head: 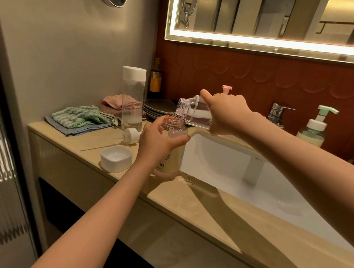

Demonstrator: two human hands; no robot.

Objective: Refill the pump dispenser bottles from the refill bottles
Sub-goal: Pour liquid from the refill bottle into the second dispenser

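Head-worn wide-angle camera looks forward and down, close over the counter (pixel 92 140).

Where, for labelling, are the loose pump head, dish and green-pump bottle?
loose pump head (pixel 132 134), head view, white collar.
dish (pixel 113 166), head view, front wall.
green-pump bottle (pixel 311 135), head view, body.

A white sink (pixel 223 160) is set into a beige surface (pixel 184 222). Behind the sink a red-brown scalloped wall (pixel 265 73) is seen, with a light-edged mirror (pixel 271 13) hung above.

Left hand (pixel 160 140) grips open pump bottle (pixel 173 153) upright on counter (pixel 78 145); right hand (pixel 224 113) holds clear refill bottle (pixel 196 111) tipped, mouth over bottle neck; detached pump head (pixel 130 136) beside white dish (pixel 116 158)
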